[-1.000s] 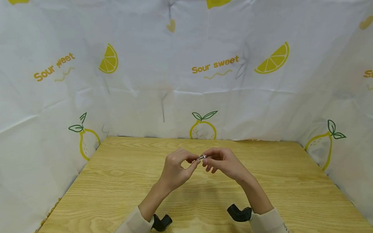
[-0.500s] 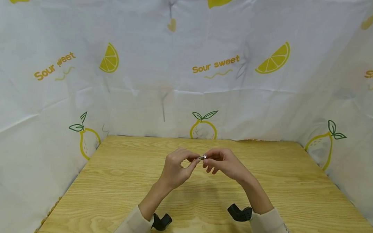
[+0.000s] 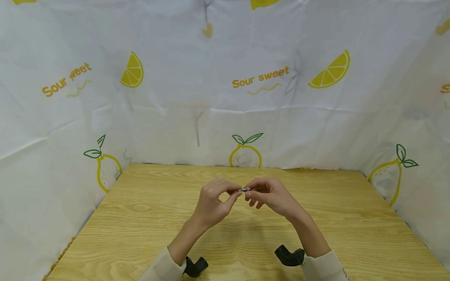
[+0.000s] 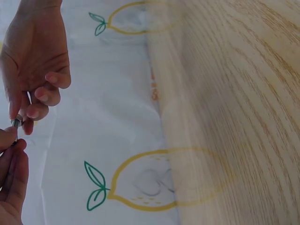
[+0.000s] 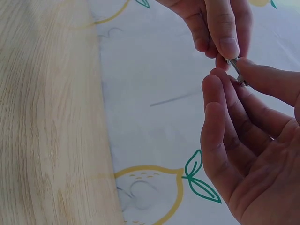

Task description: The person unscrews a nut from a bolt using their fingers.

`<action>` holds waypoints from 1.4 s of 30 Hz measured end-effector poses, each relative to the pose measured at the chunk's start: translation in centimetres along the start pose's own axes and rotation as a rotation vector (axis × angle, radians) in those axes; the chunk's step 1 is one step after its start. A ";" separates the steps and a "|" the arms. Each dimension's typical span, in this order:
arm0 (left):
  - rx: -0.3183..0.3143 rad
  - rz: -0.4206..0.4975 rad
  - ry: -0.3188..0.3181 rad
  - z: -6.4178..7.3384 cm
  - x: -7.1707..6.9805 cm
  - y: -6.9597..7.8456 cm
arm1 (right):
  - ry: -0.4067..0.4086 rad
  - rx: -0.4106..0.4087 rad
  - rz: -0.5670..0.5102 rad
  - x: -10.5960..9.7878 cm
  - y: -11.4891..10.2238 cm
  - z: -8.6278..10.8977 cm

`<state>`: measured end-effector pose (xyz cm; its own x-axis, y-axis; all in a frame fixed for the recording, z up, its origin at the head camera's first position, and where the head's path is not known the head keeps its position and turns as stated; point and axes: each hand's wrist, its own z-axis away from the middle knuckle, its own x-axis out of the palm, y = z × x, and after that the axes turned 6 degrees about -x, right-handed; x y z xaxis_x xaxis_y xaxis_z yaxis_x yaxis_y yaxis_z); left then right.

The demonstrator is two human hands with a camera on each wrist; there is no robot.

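Held above the table, a small silvery metal bolt (image 3: 244, 189) lies roughly level between the two hands. My left hand (image 3: 212, 203) pinches one end between thumb and forefinger. At the other end, my right hand (image 3: 273, 197) pinches a wider metal part, a head or a nut; I cannot tell which. A stretch of threaded shank (image 5: 236, 67) shows between the fingertips in the right wrist view. The left wrist view catches only a glint of the bolt (image 4: 17, 122). Fingertips cover both of its ends. The right hand's other fingers are loosely bent below.
A wood-grain table (image 3: 149, 238) spreads beneath both hands. White cloth (image 3: 165, 125) printed with lemons hangs behind it and along both sides. Black curved pieces (image 3: 289, 256) stick out from the beige sleeves (image 3: 325, 272) at the wrists.
The wide end of the bolt shows a different face, as if turned slightly, and the right fingers have shifted a little. Both hands otherwise keep their places.
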<state>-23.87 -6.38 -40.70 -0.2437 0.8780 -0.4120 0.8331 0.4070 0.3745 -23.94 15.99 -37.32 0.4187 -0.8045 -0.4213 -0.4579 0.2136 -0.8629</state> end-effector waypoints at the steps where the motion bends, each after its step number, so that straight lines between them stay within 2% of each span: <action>1: 0.000 -0.001 0.000 0.0 0.0 0.0 | -0.004 -0.001 0.005 0.0 0.0 0.0; 9: 0.021 -0.014 -0.003 0.2 0.1 -0.2 | 0.008 0.004 0.008 0.0 0.0 -0.1; 16: 0.014 -0.008 0.008 0.1 -0.1 -0.1 | 0.001 -0.004 0.019 -0.1 0.1 -0.1; 22: 0.001 -0.008 -0.008 0.0 -0.1 0.1 | -0.002 0.037 0.045 -0.1 0.2 -0.2; 27: 0.026 -0.037 -0.011 0.0 -0.1 0.1 | -0.024 0.059 0.024 0.1 0.1 -0.3; 38: 0.014 -0.033 -0.001 0.0 -0.1 0.1 | 0.014 0.012 -0.024 0.2 0.0 -0.1; 42: 0.022 -0.024 0.001 0.0 0.0 0.1 | 0.017 0.022 -0.022 0.2 -0.1 0.0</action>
<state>-23.77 -6.36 -40.65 -0.2645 0.8683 -0.4197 0.8377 0.4225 0.3462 -23.86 15.80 -37.34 0.4149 -0.8185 -0.3975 -0.4313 0.2078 -0.8780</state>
